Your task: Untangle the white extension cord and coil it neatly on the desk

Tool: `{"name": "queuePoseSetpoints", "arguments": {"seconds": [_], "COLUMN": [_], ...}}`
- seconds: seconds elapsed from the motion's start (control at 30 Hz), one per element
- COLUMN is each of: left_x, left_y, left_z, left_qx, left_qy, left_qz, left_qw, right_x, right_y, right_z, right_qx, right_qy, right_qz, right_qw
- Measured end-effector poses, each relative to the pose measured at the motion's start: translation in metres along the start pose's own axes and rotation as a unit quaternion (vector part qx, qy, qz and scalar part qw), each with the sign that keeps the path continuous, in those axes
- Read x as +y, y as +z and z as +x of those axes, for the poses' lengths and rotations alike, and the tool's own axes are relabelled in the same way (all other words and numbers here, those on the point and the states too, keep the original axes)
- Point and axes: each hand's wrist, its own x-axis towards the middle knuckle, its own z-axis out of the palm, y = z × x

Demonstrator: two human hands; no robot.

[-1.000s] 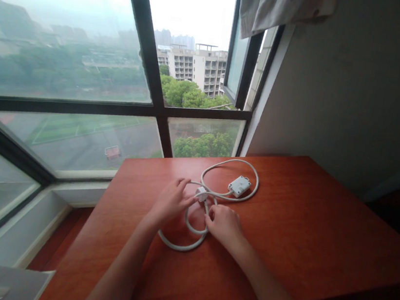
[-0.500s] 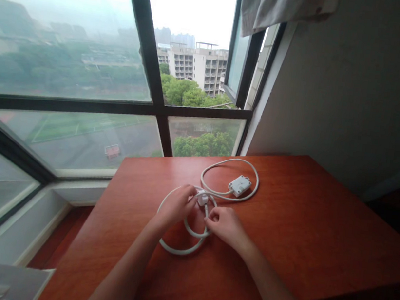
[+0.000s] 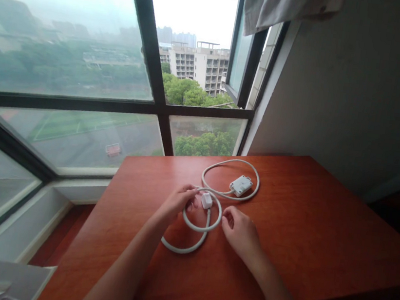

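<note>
At centre frame, the left hand [image 3: 178, 203] pinches the looped cord [image 3: 200, 229]; the right hand [image 3: 241, 229], loosely curled, holds nothing visible. Slack left fingers could let it spring open.

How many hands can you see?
2. The left hand is at the left side of the small cable loop; the right hand is by its right side.

White cable [image 3: 182, 250] partly hidden behind the left grip [image 3: 179, 202]
</note>
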Motion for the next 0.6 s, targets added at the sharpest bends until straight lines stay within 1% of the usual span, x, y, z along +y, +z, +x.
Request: {"name": "queuePoseSetpoints", "arguments": {"seconds": [0.1,0.17,0.27,0.37,0.5,0.6], "left_x": [-0.002,-0.004,-0.004,-0.003,-0.003,-0.004], "left_y": [0.002,0.004,0.005,0.005,0.005,0.006], "left_z": [0.003,0.004,0.005,0.005,0.005,0.005], "left_qx": [0.011,0.022,0.043,0.056,0.043,0.048], "left_qy": [-0.030,-0.042,-0.051,-0.050,-0.037,-0.031], "left_qz": [-0.075,-0.106,-0.129,-0.141,-0.137,-0.129], "left_qw": [0.997,0.993,0.989,0.987,0.989,0.990], "right_x": [-0.009,-0.019,-0.035,-0.046,-0.048,-0.044], "right_y": [0.001,0.005,0.015,0.024,0.028,0.027], "right_z": [-0.007,-0.009,-0.010,-0.010,-0.008,-0.007], "right_qx": [-0.047,-0.063,-0.056,-0.048,-0.062,-0.066], "right_qy": [0.029,0.050,0.072,0.086,0.100,0.100], "right_qz": [-0.093,-0.117,-0.128,-0.133,-0.125,-0.099], "right_qw": [0.994,0.990,0.988,0.986,0.985,0.988]}}
